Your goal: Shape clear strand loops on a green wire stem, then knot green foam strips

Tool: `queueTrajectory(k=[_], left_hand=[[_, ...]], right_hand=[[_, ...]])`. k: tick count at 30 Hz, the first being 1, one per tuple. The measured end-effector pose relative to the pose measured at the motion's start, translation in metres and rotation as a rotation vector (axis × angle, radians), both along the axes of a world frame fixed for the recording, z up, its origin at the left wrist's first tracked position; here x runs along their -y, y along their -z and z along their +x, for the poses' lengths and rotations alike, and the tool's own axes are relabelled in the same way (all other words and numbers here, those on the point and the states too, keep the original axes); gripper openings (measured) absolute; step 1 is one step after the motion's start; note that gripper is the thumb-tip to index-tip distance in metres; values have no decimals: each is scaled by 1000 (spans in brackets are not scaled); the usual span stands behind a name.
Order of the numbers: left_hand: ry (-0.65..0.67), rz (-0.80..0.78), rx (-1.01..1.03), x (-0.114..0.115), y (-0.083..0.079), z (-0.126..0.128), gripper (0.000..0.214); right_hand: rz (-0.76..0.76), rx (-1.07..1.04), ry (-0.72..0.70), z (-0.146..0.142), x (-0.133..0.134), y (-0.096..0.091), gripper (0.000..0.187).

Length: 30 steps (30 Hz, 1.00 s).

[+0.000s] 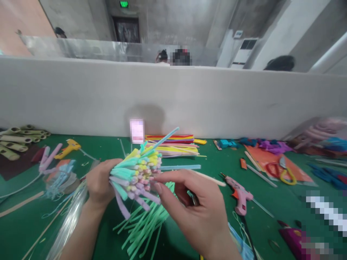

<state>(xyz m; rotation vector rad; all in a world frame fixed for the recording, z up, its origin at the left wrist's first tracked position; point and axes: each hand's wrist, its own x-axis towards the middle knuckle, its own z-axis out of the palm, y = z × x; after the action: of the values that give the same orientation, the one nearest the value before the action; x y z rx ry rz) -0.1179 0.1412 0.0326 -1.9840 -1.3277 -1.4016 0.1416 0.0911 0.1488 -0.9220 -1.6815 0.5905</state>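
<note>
My left hand (101, 180) is wrapped around a thick bundle of pastel pipe cleaners (135, 173) in mint, lilac, yellow and pink, with their tips fanned towards the right. One light-blue pipe cleaner (168, 137) sticks out above the rest. At the bundle's right side my right hand (195, 206) pinches thumb and forefinger together on a pinkish pipe cleaner tip; the exact contact is partly hidden by the fingertips. Loose green pipe cleaners (146, 227) lie spread on the table beneath both hands.
On the green table (100, 249), coloured pipe cleaners (176, 148) lie behind the bundle, beside a lit phone (137, 131). A pink glue gun (240, 195) and scissors (282, 169) are at right. A yellow glue gun (69, 148) lies left. A white partition (81, 95) closes the back.
</note>
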Motion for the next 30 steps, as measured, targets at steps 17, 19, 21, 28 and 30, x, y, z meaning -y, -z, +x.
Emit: queueTrajectory(k=[17,19,21,28,30], left_hand=[[37,204,-153,0,-22,14,19],[37,198,-148,1,-22,15,19],[41,187,-143,1,-21,14,20],[78,165,-132,-1,-18,14,26],[77,162,-122,0,-18,16,28]], right_hand=[[-162,80,-46,6,-8,2,6],[-160,88,-86,7,-7,2,9],[-156,82,-112,7,-7,3,13],[-185,89,-74,5,-10,8,9],[-200,85,-77,4,-9,7,9]])
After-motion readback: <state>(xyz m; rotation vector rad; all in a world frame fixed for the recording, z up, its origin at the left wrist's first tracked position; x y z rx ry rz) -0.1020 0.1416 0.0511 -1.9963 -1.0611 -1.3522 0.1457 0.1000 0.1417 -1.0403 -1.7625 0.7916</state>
